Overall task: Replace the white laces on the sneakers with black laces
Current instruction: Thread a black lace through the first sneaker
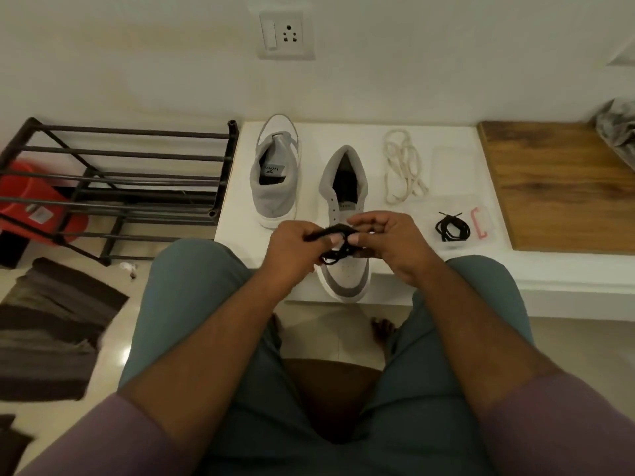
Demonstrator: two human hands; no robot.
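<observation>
White shelf (343, 132) by the wall holds my shoes. Left of the near sneaker (345, 207) stands the far sneaker (275, 173), with no lace. My left hand (292, 250) pinches one end of the bunched black lace (335, 243), and my right hand (385, 242) pinches the other side. Both hands hang just above the near sneaker's toe, so its holes are right below. It points toward me. Right of it lie the white laces (402, 166) and a second black lace (452, 228).

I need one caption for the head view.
Both hands hold a black lace above a laceless grey-and-white sneaker.
</observation>
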